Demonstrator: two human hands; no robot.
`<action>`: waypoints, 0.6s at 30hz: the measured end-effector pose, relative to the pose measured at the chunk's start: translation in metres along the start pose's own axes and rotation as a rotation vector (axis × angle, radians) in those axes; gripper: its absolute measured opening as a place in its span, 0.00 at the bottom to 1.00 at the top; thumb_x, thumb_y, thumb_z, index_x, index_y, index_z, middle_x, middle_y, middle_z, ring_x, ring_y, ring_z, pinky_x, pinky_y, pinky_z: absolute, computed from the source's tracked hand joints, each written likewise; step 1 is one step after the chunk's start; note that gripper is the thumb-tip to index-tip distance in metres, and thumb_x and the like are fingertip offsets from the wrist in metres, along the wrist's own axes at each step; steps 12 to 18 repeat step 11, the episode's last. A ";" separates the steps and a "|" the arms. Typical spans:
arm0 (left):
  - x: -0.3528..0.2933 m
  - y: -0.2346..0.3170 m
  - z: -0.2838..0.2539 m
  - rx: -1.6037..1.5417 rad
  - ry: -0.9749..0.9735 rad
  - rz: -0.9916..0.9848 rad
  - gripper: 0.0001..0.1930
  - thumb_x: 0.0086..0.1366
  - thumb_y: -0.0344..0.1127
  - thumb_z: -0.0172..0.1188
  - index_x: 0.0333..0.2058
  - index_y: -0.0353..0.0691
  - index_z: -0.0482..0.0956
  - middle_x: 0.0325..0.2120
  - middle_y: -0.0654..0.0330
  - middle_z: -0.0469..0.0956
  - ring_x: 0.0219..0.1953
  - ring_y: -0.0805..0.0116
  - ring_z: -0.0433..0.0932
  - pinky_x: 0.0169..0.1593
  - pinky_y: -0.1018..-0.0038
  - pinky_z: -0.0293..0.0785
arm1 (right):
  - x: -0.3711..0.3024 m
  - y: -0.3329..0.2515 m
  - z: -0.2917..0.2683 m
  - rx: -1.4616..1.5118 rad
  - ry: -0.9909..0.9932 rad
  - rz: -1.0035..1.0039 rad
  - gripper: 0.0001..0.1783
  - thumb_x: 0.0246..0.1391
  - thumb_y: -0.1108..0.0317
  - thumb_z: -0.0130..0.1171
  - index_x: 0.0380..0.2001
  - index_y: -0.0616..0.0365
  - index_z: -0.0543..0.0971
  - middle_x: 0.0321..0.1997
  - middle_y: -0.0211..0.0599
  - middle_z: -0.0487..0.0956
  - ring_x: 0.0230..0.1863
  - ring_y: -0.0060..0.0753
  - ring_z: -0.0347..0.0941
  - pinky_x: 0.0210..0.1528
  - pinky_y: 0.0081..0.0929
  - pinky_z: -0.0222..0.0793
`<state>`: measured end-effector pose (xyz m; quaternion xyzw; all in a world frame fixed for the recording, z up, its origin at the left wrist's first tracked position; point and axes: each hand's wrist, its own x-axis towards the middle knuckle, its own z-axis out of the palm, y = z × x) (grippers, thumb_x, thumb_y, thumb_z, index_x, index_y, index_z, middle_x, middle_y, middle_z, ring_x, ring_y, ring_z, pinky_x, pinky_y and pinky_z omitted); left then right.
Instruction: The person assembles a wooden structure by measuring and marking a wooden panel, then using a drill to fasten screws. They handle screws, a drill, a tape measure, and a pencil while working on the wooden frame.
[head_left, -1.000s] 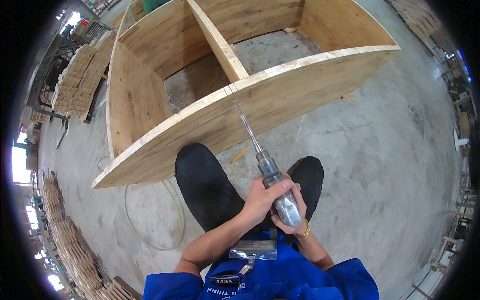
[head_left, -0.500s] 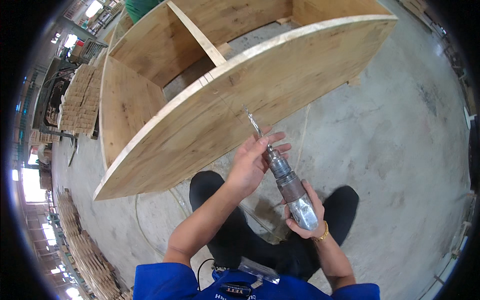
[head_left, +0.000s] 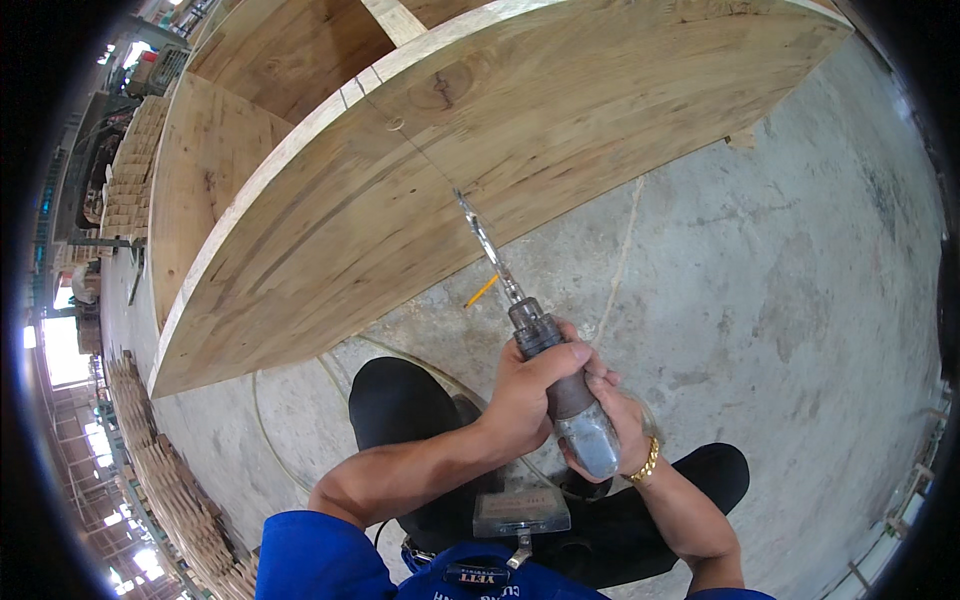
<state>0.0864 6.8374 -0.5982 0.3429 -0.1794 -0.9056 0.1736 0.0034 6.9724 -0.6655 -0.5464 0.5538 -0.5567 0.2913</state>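
Note:
Both my hands are closed around a grey metal power drill (head_left: 588, 443). My left hand (head_left: 533, 388) wraps its front body just behind the chuck, while my right hand (head_left: 622, 425), with a gold bracelet at the wrist, grips the rear body. A long fluted drill bit (head_left: 482, 237) points away from me. Its tip appears to meet the face of a curved wooden panel (head_left: 330, 265), at the lower end of a thin dark line drawn down from the panel's edge. A small round spot (head_left: 397, 124) sits higher on that line.
A yellow pencil-like stick (head_left: 481, 291) lies on the concrete floor (head_left: 740, 300) beside the bit. A pale hose (head_left: 262, 420) runs over the floor by my knees. Behind the panel are a wooden side board (head_left: 205, 190) and a crosspiece (head_left: 395, 20). Stacked wood pieces (head_left: 165, 460) stand at left.
My left hand has gone from beside the bit to the drill's front body. The bit's tip has moved left and up to the marked line. The panel now looks nearer.

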 end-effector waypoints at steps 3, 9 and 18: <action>-0.001 0.003 -0.002 0.040 0.024 0.008 0.09 0.54 0.31 0.55 0.34 0.40 0.67 0.23 0.56 0.73 0.30 0.59 0.76 0.41 0.61 0.73 | 0.003 0.002 0.004 0.016 0.013 -0.041 0.44 0.31 0.64 0.69 0.54 0.70 0.64 0.52 0.54 0.70 0.53 0.47 0.69 0.56 0.34 0.61; 0.000 0.006 -0.005 0.006 0.003 -0.012 0.08 0.55 0.28 0.55 0.34 0.38 0.68 0.24 0.55 0.74 0.31 0.60 0.77 0.41 0.63 0.75 | 0.005 0.005 0.007 0.031 0.042 -0.068 0.45 0.31 0.64 0.69 0.54 0.70 0.63 0.54 0.54 0.69 0.55 0.48 0.66 0.57 0.35 0.59; 0.002 0.006 -0.006 0.014 0.001 -0.022 0.08 0.55 0.28 0.55 0.34 0.38 0.68 0.24 0.55 0.74 0.31 0.59 0.77 0.41 0.62 0.75 | 0.005 0.007 0.007 0.041 0.040 -0.066 0.45 0.31 0.63 0.69 0.54 0.70 0.62 0.54 0.54 0.68 0.56 0.48 0.66 0.58 0.35 0.58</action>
